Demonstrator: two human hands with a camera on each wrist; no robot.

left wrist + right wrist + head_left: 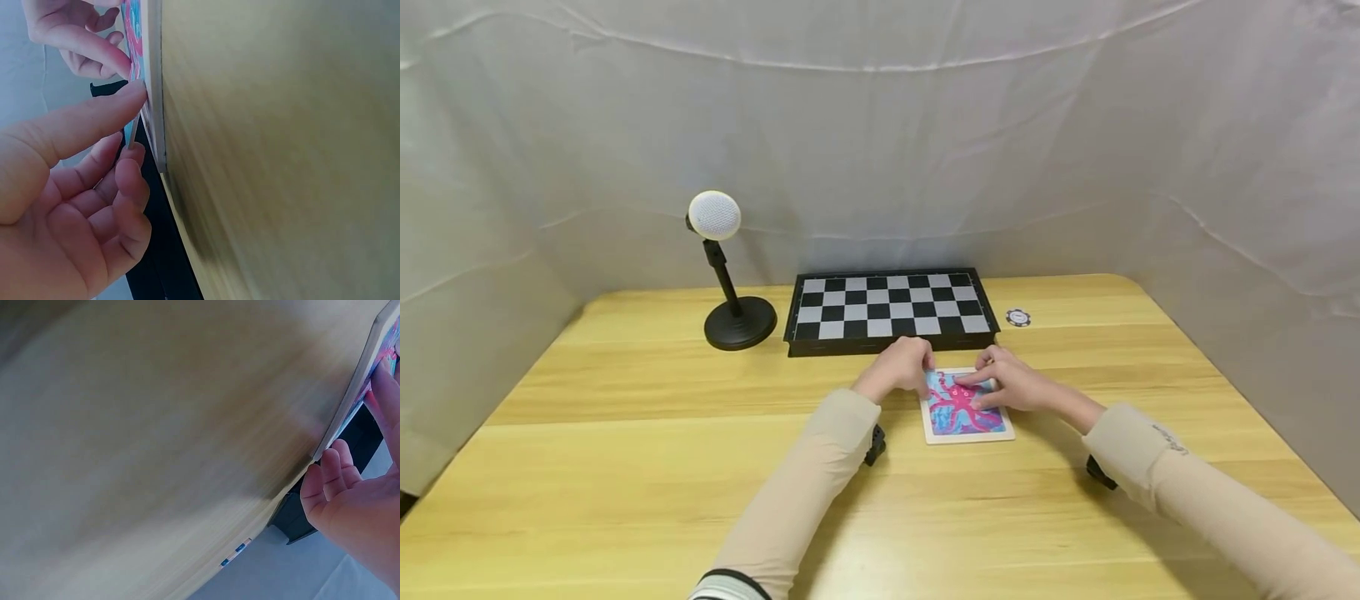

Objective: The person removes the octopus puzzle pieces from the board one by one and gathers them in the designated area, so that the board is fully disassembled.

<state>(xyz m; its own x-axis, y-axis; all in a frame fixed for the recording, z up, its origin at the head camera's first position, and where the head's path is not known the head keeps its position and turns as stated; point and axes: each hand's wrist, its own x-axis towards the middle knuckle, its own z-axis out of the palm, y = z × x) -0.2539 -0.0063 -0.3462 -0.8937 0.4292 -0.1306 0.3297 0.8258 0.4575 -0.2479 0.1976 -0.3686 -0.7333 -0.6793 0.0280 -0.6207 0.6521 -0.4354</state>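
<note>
A small framed jigsaw puzzle (964, 427) with a pink octopus on blue lies flat on the table, its border pale. At its upper left corner my left hand (904, 365) pinches a thin light-blue puzzle piece (130, 130) between thumb and fingertips. That piece is tilted over the frame's edge, and its face is mostly hidden. My right hand (1011, 382) rests on the picture from the right, thumb and index finger spread across the octopus. Its other fingers bend near the frame's top right edge, as the right wrist view shows.
Just behind the puzzle stands a black-framed checkered board (891, 307). A poker chip (1018, 317) lies to the board's right. To its left is a round white-headed microphone (715, 215) on a black stand. A pale curtain (880, 150) surrounds the wooden table (625, 483).
</note>
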